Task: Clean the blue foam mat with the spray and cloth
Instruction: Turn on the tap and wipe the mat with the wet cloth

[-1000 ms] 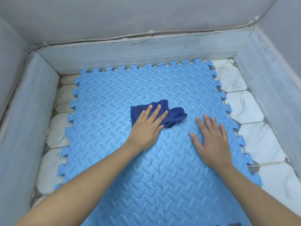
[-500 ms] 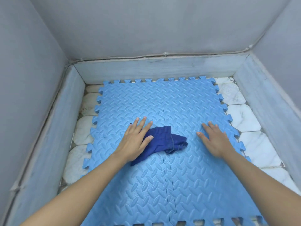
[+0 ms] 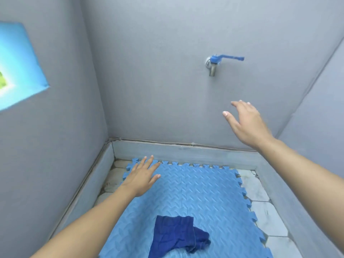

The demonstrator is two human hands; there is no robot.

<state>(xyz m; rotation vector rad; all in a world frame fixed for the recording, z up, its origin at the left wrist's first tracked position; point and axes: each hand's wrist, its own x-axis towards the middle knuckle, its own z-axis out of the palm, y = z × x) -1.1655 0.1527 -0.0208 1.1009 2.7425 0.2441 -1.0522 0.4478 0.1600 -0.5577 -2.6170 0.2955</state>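
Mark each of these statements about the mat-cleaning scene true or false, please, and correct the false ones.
1. The dark blue cloth lies on the blue foam mat with neither hand touching it. True.
2. The right hand grips the wall tap. False: it is raised, open, below the tap and apart from it.
3. The left hand is open, fingers straight, over the mat's far left corner. True.
4. A spray bottle stands on the mat. False: none is in view.
5. The tap's lever is red. False: it is blue.
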